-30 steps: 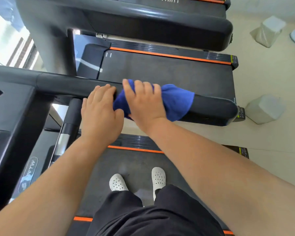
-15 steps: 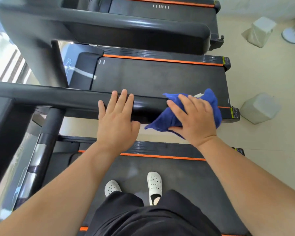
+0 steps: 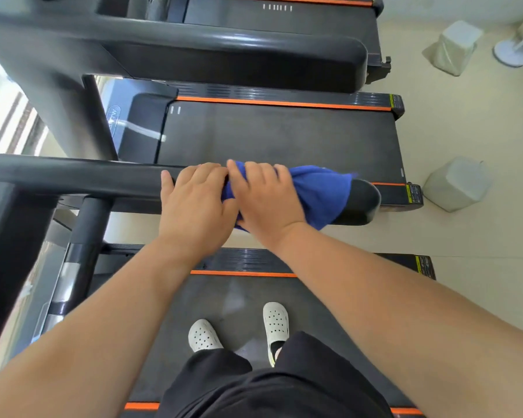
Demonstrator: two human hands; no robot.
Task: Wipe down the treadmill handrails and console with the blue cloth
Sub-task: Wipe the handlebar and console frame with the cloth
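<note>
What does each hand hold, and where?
The right hand grips the blue cloth, draped over the handrail, at the end nearer the left hand, which grips the bare handrail.

Count: hands 2, left hand (image 3: pixel 194 206) and right hand (image 3: pixel 269 200); blue cloth (image 3: pixel 320 191) 1; dark handrails 2, near handrail (image 3: pixel 73 176) and far handrail (image 3: pixel 224 52). Treadmill belts 3: near belt (image 3: pixel 212 300), middle belt (image 3: pixel 284 137), far belt (image 3: pixel 284 21). White perforated shoes 2, left shoe (image 3: pixel 203 336) and right shoe (image 3: pixel 276 324); pale floor blocks 2 in full view, upper block (image 3: pixel 456 46) and lower block (image 3: pixel 456 184); white round stand base (image 3: pixel 512 52) 1; a possible third block at the top right edge is unclear.
</note>
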